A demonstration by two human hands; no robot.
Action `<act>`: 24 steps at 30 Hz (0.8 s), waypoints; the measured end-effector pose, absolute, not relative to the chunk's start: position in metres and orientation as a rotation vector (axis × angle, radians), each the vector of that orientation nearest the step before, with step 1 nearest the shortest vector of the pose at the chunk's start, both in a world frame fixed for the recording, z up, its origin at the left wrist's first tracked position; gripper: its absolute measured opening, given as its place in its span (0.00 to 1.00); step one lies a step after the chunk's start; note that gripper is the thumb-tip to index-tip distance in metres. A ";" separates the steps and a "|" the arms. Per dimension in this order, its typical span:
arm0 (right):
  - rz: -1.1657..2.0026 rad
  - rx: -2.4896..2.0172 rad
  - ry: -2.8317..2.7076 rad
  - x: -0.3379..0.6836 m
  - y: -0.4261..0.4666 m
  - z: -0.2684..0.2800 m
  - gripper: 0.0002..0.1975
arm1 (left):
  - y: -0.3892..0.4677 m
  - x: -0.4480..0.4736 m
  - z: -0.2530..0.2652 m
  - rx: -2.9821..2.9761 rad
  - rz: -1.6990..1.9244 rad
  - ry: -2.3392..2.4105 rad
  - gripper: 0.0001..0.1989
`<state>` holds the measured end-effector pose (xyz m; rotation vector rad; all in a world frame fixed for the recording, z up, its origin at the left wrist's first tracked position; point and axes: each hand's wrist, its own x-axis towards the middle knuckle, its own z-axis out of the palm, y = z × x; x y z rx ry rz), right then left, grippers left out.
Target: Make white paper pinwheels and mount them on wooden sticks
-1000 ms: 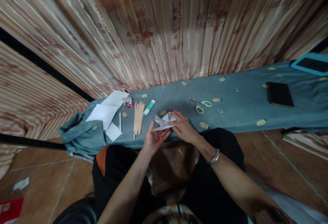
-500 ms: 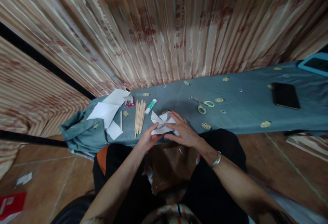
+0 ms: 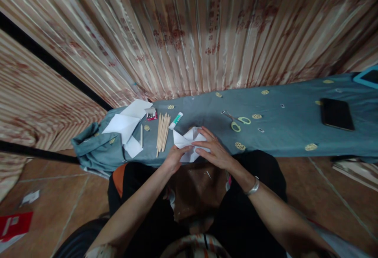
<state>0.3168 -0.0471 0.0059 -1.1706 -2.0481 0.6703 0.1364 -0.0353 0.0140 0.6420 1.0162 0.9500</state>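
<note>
A white folded paper with raised pointed flaps, like a pinwheel, is held just over the near edge of the cloth-covered bench. My left hand pinches its lower left side, thumb on top and the other fingers mostly hidden beneath. On the right side, my right hand grips the paper, with fingers laid across the folds and along the upper edge. Closest to the paper is a green and white glue stick. Left of that lies a bundle of thin wooden sticks.
Scissors with light green handles lie right of the paper. White sheets, a small red box and a pale pencil-like stick are at the left. A black flat case rests far right on the bench. A curtain hangs behind.
The paper has been tipped so that more of its lower face shows, and both hands have shifted slightly with it. The whole view has moved a little.
</note>
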 end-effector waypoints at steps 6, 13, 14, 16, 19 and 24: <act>0.757 -1.132 -1.979 0.319 -0.045 0.005 0.26 | -0.039 0.145 0.010 0.650 1.068 1.080 0.22; 0.811 -1.121 -1.931 0.319 -0.044 0.005 0.27 | -0.040 0.149 0.010 0.653 1.092 1.097 0.20; 0.815 -1.117 -1.927 0.319 -0.044 0.005 0.26 | -0.039 0.149 0.010 0.647 1.093 1.100 0.20; 0.825 -1.104 -1.916 0.321 -0.043 0.005 0.27 | -0.039 0.150 0.010 0.627 1.091 1.106 0.19; 0.853 -1.095 -1.851 0.327 -0.041 0.007 0.29 | -0.038 0.150 0.010 0.584 1.094 1.107 0.20; 0.963 -1.152 -1.614 0.340 -0.036 0.009 0.29 | -0.037 0.146 0.011 0.530 1.122 1.114 0.20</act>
